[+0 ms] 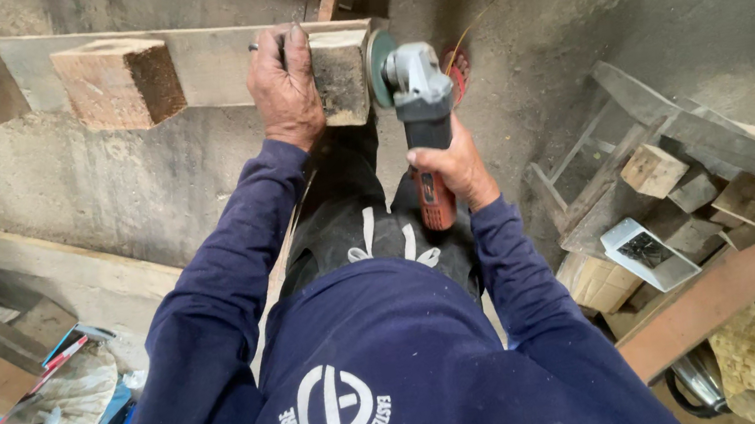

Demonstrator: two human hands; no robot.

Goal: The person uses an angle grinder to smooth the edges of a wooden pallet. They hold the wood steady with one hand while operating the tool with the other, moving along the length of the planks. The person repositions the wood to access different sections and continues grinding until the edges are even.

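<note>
the left hand is closed over the near end of a long wooden plank, fingers wrapped on the wooden block fixed at that end. the right hand grips the red handle of an angle grinder, whose disc stands on edge against the right face of that block. two more wooden blocks sit farther left along the plank above the concrete floor, and scrap timber pieces lie piled to the right.
</note>
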